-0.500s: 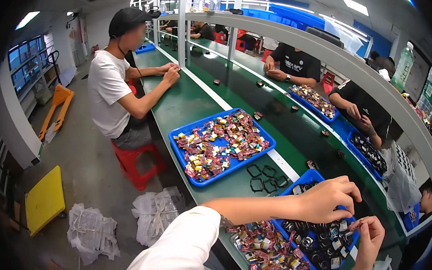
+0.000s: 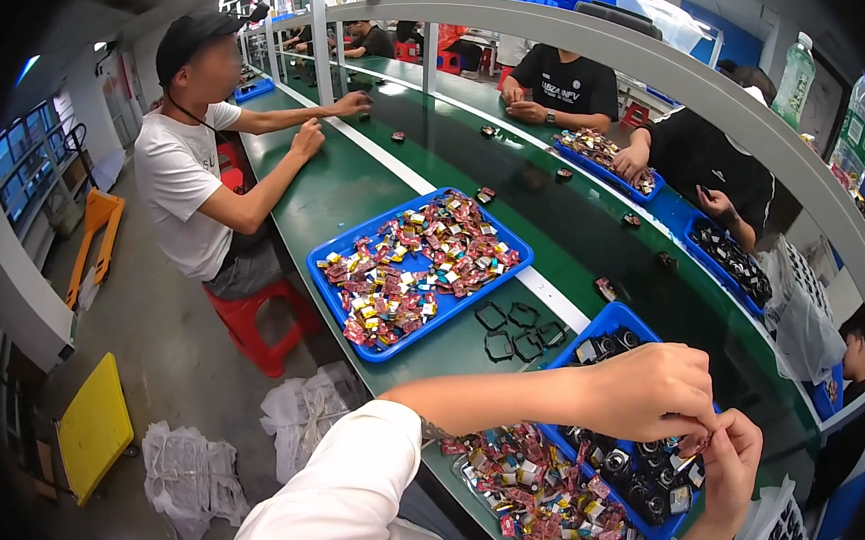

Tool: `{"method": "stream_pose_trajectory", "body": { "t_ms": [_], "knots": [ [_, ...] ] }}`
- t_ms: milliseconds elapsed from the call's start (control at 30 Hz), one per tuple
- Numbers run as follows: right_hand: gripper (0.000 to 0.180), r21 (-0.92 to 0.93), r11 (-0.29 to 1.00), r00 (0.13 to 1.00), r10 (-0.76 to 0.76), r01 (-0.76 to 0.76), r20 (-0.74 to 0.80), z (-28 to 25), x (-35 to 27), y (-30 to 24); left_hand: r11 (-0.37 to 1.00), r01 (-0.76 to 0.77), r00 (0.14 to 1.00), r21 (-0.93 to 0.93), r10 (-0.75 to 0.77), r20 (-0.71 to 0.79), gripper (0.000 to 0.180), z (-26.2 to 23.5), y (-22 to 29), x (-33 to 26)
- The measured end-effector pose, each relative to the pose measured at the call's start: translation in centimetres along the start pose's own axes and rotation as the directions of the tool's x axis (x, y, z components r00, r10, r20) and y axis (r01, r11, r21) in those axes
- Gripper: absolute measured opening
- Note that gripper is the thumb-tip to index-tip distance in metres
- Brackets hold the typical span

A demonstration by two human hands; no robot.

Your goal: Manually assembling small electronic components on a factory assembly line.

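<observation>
My left hand (image 2: 657, 391) reaches across from the left, its fingers pinched together and meeting those of my right hand. Between the thumb and fingers of my right hand (image 2: 733, 464) is a small reddish circuit board (image 2: 691, 445), mostly covered by the fingertips. Whatever the left fingertips pinch is hidden. Both hands are above a blue tray (image 2: 589, 331) of black round housings (image 2: 617, 466). Right beside it, on the near side, lies a heap of red circuit boards with silver and yellow parts (image 2: 528, 482).
A larger blue tray (image 2: 375, 352) of similar boards stands farther left, with black frames (image 2: 499, 345) beside it. Single pieces lie along the dark green belt (image 2: 556, 228). A co-worker (image 2: 192, 153) sits at the left; others sit across. A grey shelf beam (image 2: 610, 24) arches overhead.
My left hand has come down, bringing its fingertips against those of my right hand. The view has shifted slightly. The co-worker at the left has stretched an arm toward the belt.
</observation>
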State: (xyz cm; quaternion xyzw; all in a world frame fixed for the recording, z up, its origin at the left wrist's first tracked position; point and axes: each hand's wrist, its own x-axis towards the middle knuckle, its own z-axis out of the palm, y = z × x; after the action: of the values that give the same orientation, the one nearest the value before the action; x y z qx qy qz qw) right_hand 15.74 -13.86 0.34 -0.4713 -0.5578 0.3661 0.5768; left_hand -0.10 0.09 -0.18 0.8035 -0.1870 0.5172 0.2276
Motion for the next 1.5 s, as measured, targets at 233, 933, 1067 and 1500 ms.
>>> {"method": "stream_pose_trajectory", "body": {
  "t_ms": [233,933,1067,1500],
  "knots": [
    [0.023,-0.007,0.999,0.999,-0.046,0.046,-0.015,0.3,-0.3,-0.2,0.999,0.049,0.998,0.006,-0.049,0.029,0.012,-0.1,0.4,0.3],
    [0.01,-0.367,0.928,0.942,-0.173,0.058,-0.288,1.4,-1.1,-1.6,0.733,0.628,0.778,-0.261,-0.582,0.235,0.014,-1.1,0.8,0.7],
    [0.007,-0.452,0.889,0.935,-0.225,0.081,-0.275,1.7,-0.8,-1.4,0.67,0.675,0.738,-0.31,-0.599,0.312,0.02,-0.9,0.7,0.3],
    [0.02,-0.226,0.96,0.918,-0.234,0.166,-0.319,1.3,-0.7,0.0,0.596,0.692,0.717,-0.406,-0.631,0.296,0.019,-0.5,1.0,0.6]
  ]
}}
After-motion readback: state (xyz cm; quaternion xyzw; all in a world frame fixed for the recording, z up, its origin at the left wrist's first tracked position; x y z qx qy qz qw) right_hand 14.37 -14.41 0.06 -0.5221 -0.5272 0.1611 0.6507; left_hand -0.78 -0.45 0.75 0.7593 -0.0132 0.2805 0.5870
